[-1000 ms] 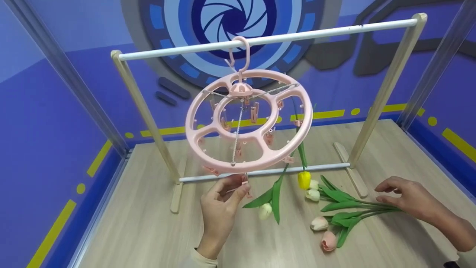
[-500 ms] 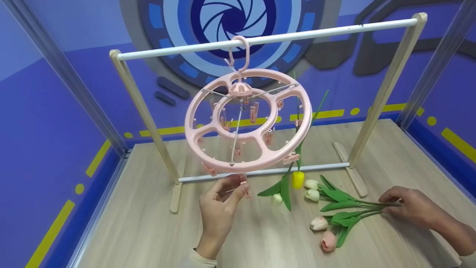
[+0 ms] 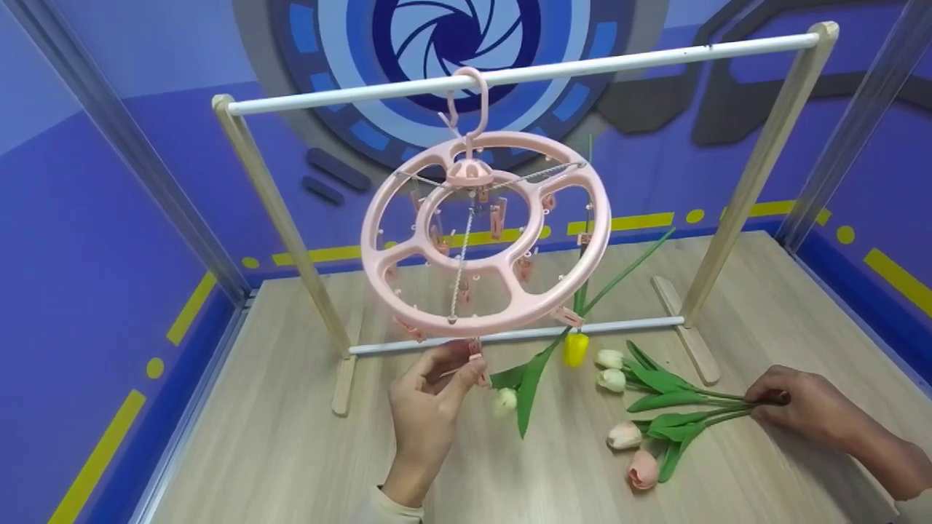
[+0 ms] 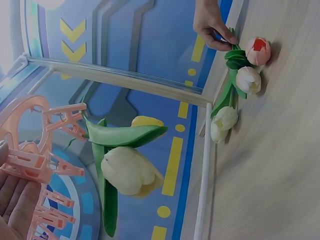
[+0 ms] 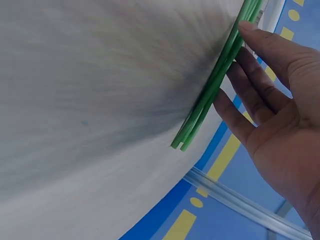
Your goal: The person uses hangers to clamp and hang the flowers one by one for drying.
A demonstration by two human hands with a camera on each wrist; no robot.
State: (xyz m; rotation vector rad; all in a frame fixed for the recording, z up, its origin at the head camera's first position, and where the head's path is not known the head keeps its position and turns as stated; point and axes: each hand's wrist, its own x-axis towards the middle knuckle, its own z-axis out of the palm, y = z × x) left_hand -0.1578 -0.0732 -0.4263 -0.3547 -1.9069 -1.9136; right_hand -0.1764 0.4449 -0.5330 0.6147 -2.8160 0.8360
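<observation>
The left grip (image 3: pixel 429 407) pinches a pink clip (image 3: pixel 480 375) below the near rim of the pink hanger (image 3: pixel 518 295), which hooks over the white top bar (image 3: pixel 648 65). The right grip (image 3: pixel 804 404) pinches several green stems (image 5: pixel 215 90) between thumb and fingers, near their ends. Their blooms lie on the counter (image 3: pixel 561 480): two white tulips (image 3: pixel 611 380), a pale pink tulip (image 3: pixel 624 436) and a deeper pink tulip (image 3: pixel 643 470). From the hanger's right side, a yellow tulip (image 3: pixel 577 350) and a hanging white tulip (image 3: pixel 504 402) dangle head-down.
</observation>
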